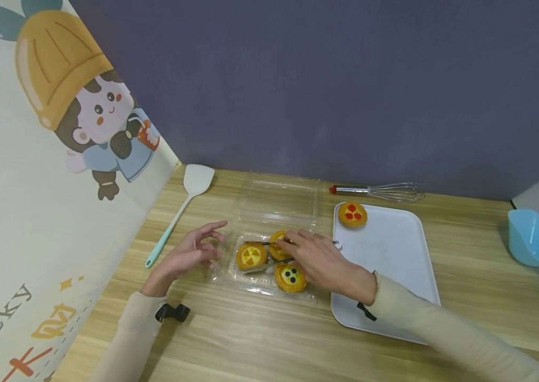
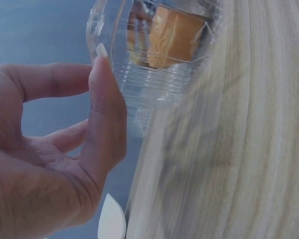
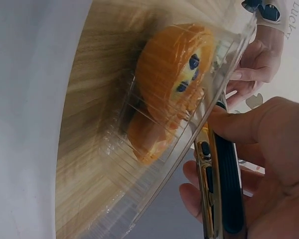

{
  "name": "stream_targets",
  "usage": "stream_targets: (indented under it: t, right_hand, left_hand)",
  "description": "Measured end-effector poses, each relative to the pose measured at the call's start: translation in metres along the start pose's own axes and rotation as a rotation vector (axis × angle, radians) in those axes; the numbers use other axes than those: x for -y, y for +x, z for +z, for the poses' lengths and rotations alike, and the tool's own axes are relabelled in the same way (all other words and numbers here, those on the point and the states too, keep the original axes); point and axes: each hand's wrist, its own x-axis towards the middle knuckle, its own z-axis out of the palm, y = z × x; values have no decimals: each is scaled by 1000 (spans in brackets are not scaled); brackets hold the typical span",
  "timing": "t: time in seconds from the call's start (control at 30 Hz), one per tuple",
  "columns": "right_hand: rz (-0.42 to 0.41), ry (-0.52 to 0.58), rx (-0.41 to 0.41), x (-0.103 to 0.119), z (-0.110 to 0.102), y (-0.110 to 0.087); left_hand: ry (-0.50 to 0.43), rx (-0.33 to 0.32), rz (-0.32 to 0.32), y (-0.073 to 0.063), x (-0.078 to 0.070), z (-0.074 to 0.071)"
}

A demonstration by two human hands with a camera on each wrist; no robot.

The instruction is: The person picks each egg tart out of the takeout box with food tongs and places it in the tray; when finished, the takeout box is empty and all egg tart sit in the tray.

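Long cream sleeves [image 1: 451, 323]; boxy black fitting [image 1: 181, 312] at left wrist, black tab [image 1: 367, 312] at right

Dark wall [image 1: 322, 95] behind wooden tabletop [image 1: 241, 345]

Here are your black-handled tongs [image 3: 230, 194], arms astride a yellow-triangle tart [image 1: 251, 255], blue-dotted tart [image 1: 291, 278] and third tart [image 1: 277, 252] near, your clear box [image 1: 261, 289] open beneath
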Motion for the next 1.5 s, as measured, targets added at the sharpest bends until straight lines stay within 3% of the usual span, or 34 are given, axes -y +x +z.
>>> stream_targets:
  t: [0.53,0.87,1.17,1.5]
  right_hand:
    - [11,19,-27,-3,5,-6]
    - [85,46,-80,-8,-4,-17]
    - [150,71,-162,-24,-18,-44]
    - [251,-8,-237,-54,-33,-85]
  left_hand:
    - [5,1,0,0,0,0]
    - [-9,-1,-2,1,0,0]
    - [-15,9,-3,2,0,0]
    - [-10,9,7,2,1,-1]
